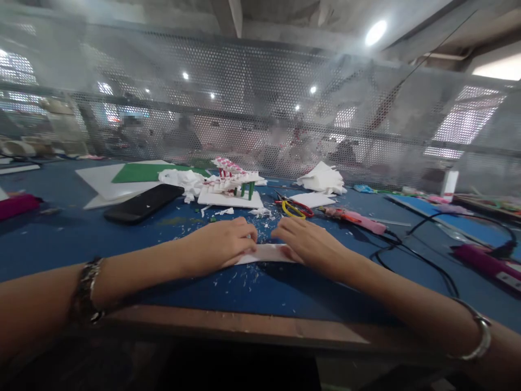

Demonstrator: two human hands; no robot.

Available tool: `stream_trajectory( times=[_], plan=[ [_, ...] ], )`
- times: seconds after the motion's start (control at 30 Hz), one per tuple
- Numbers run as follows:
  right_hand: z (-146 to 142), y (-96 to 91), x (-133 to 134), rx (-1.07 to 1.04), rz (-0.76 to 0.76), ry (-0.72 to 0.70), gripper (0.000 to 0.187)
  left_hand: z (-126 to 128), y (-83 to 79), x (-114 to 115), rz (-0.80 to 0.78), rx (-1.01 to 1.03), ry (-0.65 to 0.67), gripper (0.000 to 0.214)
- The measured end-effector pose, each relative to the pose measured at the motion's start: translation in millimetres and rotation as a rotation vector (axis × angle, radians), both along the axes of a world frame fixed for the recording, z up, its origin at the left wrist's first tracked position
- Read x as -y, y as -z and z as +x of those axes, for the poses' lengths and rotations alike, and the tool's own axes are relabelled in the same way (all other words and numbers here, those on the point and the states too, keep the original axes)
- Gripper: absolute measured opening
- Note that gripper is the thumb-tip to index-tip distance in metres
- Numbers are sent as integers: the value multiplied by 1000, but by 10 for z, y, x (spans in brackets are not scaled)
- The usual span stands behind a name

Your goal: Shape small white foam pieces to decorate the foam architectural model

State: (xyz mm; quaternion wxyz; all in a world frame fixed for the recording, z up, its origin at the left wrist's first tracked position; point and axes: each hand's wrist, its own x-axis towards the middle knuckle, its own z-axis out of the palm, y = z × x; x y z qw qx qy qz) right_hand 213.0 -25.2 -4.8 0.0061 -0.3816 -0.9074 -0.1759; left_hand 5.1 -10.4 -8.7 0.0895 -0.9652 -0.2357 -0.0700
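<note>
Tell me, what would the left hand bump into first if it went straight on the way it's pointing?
Probably the right hand: it is across a small gap, in line with the left hand. Depth is hard to judge, so it might just slip past.

Counter (57, 239): blue top, brown front edge (244, 321). White strip (267, 253) near front, fine white scraps (261, 212) scattered around. Farther back: scissors (293, 209) with yellow and red handles, white slab (232, 201) bearing small model (244, 178), crumpled white paper (189, 182). Left: black phone (144, 203), white sheets (101, 182), magenta object (18, 206). Right: pink corded tool (360, 220), bunched white sheet (321, 179), blue board (417, 206), magenta power strip (482, 264).
</note>
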Motion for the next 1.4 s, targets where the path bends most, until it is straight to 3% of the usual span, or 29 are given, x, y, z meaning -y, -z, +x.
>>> stream_trajectory(
  times=[0.07,0.13,0.27,0.47,0.57,0.67,0.8,0.87,1.0,1.13,1.23,1.4],
  plan=[
    [31,14,7,14,-25,-144,20,-7,-1,-12,-96,-18,39,25],
    [59,12,16,-27,-132,-192,21,-7,-8,-16,-177,-14,-3,27],
    [79,-19,30,-120,-277,-173,25,31,-27,12,-152,-57,-70,28],
    [8,-46,3,-75,-264,-112,25,186,-38,81,21,-123,-164,26],
    [-19,-105,-45,-47,-263,-74,20,218,-88,34,4,-110,-190,25],
    [-22,-227,-112,-78,-268,-2,25,187,-201,-51,-160,-46,-229,28],
    [29,-402,-201,-283,-392,7,27,119,-342,-133,-596,116,-164,32],
    [84,-471,-245,-373,-465,22,29,87,-377,-157,-736,182,-174,30],
    [215,-597,-361,-478,-442,162,37,-6,-400,-220,-698,275,-287,23],
    [199,-637,-503,-218,-181,422,34,-93,-382,-304,-717,486,-421,19],
    [48,-527,-610,-88,-146,553,31,-111,-341,-331,-739,596,-452,21],
    [-132,-323,-789,93,-206,701,29,-122,-271,-331,-772,677,-387,29]
  ],
)
